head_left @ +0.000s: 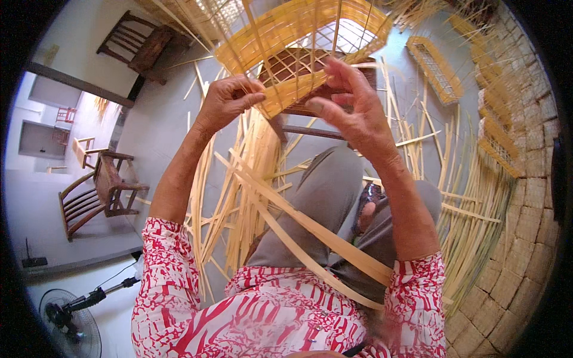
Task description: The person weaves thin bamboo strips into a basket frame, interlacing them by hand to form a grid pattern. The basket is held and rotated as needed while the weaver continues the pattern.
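A partly woven yellow bamboo basket (289, 94) is held up in front of me, with long upright strips rising from its sides. My left hand (228, 102) pinches the near left corner of its woven wall between thumb and fingers. At the right end of that wall is my right hand (361, 113), its fingers apart and slightly blurred. The right thumb and fingertips are close against the wall and the uprights; exact contact is hard to tell. Beneath the basket stands a dark reddish wooden stool (311, 132). Two flat bamboo strips (310, 224) lie across my lap.
Loose bamboo strips (262, 140) cover the floor by my legs, with more (471, 227) at the right. Shallow yellow baskets (434, 68) sit at the far right, beside stacked woven pieces (528, 238). Wooden chairs (107, 185) and a black fan (68, 319) stand at left.
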A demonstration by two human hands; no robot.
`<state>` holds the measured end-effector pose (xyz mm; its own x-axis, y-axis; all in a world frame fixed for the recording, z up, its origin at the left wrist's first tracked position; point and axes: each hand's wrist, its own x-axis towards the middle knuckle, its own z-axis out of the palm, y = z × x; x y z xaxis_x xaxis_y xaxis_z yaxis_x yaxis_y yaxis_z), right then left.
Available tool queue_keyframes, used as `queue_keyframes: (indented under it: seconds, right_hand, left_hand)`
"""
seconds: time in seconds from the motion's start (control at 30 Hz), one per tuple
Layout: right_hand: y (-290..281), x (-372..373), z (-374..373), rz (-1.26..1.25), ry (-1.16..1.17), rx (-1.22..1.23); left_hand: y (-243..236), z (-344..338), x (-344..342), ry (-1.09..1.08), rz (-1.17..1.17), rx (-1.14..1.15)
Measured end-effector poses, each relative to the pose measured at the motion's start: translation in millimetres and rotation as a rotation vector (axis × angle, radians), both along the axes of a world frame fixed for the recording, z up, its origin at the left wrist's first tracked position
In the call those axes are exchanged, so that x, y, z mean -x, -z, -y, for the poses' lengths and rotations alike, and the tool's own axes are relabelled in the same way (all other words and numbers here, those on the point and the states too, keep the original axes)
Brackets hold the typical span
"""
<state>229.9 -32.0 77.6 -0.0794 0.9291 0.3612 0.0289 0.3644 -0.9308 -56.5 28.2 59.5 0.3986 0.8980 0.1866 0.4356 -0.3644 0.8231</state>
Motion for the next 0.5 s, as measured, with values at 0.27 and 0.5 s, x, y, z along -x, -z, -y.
queue_keyframes:
  seconds: [0.27,0.5]
  right_hand:
    - [63.1,0.7,-29.3,-0.838,-0.057,0.796]
    - [81.0,-19.5,-62.1,-1.094,-0.055,0.616]
  left_hand:
    - [26.3,6.4,33.3,-0.219,0.138,-0.022]
    - [23.7,12.3,27.1,-0.228,0.094,-0.137]
